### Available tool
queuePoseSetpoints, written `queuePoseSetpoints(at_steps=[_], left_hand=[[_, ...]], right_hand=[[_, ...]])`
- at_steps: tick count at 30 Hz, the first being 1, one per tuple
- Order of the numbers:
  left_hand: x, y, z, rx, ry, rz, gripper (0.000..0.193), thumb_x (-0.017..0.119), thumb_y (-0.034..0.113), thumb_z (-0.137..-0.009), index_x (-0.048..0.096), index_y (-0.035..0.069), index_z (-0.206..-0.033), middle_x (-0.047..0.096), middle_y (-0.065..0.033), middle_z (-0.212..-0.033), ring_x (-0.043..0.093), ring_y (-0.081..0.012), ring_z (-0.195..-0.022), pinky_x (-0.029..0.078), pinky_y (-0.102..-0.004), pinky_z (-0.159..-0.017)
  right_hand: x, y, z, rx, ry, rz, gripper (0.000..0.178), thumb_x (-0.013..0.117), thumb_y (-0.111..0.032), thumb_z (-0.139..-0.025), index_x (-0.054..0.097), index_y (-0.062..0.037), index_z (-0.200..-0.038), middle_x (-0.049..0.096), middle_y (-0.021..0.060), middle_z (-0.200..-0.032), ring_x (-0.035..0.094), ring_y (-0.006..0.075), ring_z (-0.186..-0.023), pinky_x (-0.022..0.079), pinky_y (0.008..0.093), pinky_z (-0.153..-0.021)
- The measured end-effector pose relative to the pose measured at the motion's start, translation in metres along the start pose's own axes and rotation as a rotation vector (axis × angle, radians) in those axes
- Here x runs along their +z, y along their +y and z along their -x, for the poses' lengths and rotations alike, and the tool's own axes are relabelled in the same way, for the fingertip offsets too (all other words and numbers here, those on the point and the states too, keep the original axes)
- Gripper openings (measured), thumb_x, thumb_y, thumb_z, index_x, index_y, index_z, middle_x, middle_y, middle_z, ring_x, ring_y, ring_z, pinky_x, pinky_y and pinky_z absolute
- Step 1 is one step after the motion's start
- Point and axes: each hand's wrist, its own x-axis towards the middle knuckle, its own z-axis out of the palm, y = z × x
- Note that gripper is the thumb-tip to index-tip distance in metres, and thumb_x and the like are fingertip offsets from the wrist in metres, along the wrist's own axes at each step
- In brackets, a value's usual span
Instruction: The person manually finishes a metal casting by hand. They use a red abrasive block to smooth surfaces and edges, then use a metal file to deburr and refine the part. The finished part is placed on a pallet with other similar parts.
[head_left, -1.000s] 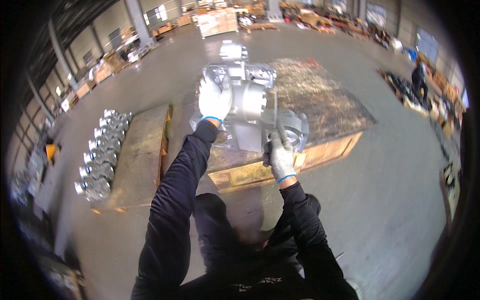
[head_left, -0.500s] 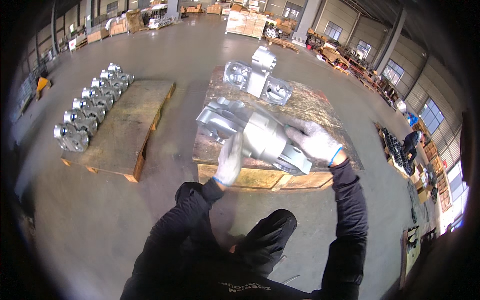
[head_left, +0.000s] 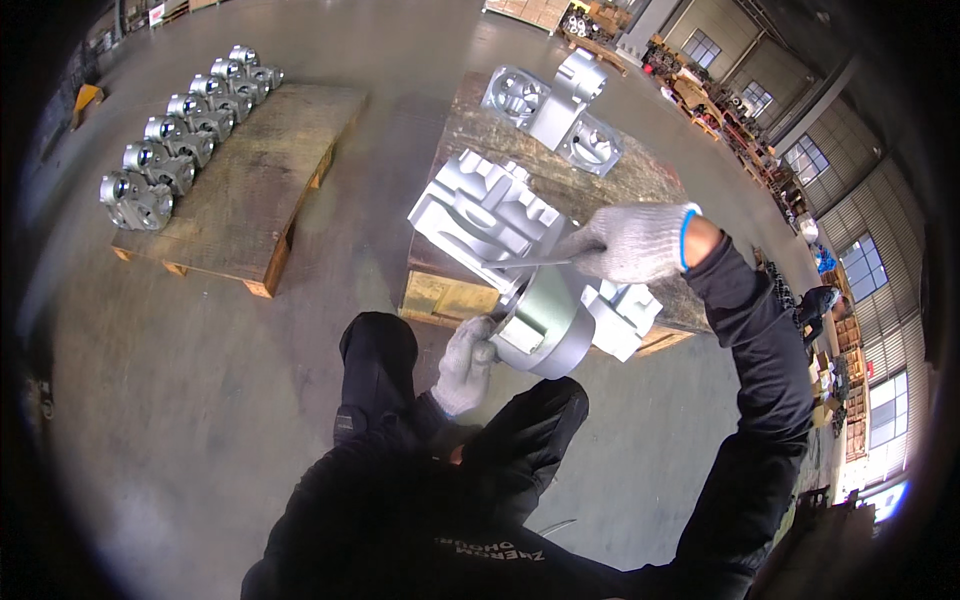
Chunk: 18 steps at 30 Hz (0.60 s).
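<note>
1. Hands: two, both gloved. Left hand in a white knit glove [head_left: 466, 368] has its fingers partly curled at the round rim of the nearer casting; cannot tell how firmly it grips. Right hand in a white knit glove with a blue cuff edge [head_left: 635, 245] is closed around a thin, flat, grey metal tool [head_left: 530, 262].
2. Castings on the crate side: two. Large silver-grey metal casting with a cylindrical body and blocky lugs [head_left: 545, 325] lies tilted at the crate's near edge, its cylinder jutting past it, between the hands. The tool lies across it; cannot tell whether the tip touches.
3. Second silver-grey metal casting with two round-holed end plates and a raised central arm [head_left: 556, 112] sits farther back on the crate.
4. Crate: one, brown wooden with a dark stained top [head_left: 450, 297]; inside hidden.
5. Pallet: one, low, brown wooden [head_left: 280, 145], well apart at left. Row of smaller silver metal castings [head_left: 180, 140] along its left edge: at least six, overlapping, exact count unclear.
6. Boxes: tan cardboard stack [head_left: 530, 10], cut off by the top edge; count and contents unclear.
7. Co-worker: one, in dark clothing [head_left: 815, 308], far right.
</note>
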Motion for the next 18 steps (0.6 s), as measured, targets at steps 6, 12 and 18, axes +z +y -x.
queuePoseSetpoints(at_steps=[6, 12, 18], left_hand=[[-0.006, -0.01, 0.006, 0.008, -0.044, -0.026, 0.04, 0.049, 0.032, -0.113, 0.06, -0.006, -0.124, 0.066, -0.0256, -0.124, 0.063, -0.0446, -0.118, 0.049, -0.0483, -0.103], [-0.008, -0.006, 0.005, 0.077, -0.019, -0.029, 0.042, 0.048, 0.035, -0.113, 0.06, -0.004, -0.117, 0.066, -0.0251, -0.118, 0.063, -0.0454, -0.114, 0.049, -0.0491, -0.102], [-0.011, -0.001, 0.003, 0.056, -0.042, -0.007, 0.043, 0.047, 0.038, -0.113, 0.06, -0.002, -0.11, 0.066, -0.0223, -0.111, 0.064, -0.0455, -0.11, 0.05, -0.0486, -0.1]], right_hand=[[-0.022, -0.022, 0.0, 0.177, -0.141, 0.165, 0.04, 0.054, -0.02, -0.104, 0.069, -0.0087, -0.139, 0.074, 0.0118, -0.084, 0.065, 0.0206, -0.066, 0.055, 0.038, -0.067], [-0.015, -0.038, -0.004, 0.017, -0.057, 0.137, 0.035, 0.058, -0.022, -0.099, 0.077, -0.0116, -0.127, 0.071, 0.0127, -0.074, 0.065, 0.0223, -0.064, 0.055, 0.0407, -0.064], [-0.016, -0.042, 0.012, 0.192, -0.124, 0.245, 0.041, 0.057, -0.022, -0.103, 0.069, -0.0198, -0.143, 0.075, 0.0122, -0.085, 0.07, 0.0228, -0.075, 0.056, 0.0392, -0.076]])
